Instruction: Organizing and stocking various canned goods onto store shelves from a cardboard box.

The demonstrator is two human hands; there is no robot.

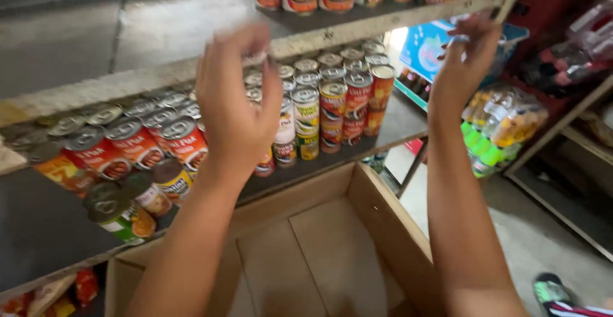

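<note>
The left hand (237, 103) is reaching up in front of the middle shelf (383, 128), its fingers curled loosely near the tops of the stacked cans (332, 109); it is blurred, so whether it is pinching anything small is not clear. The right hand (469, 55) is lifting toward the edge of the upper shelf (383, 20), fingers bunched narrowly, possibly around something pale, though I cannot tell. More red-labelled cans (134, 141) are sitting to the left on the same middle shelf, some lying tilted. An open cardboard box (389, 227) is sitting below both forearms. Bottled drinks (501, 122) are hanging at the right, beside a wooden rack.
</note>
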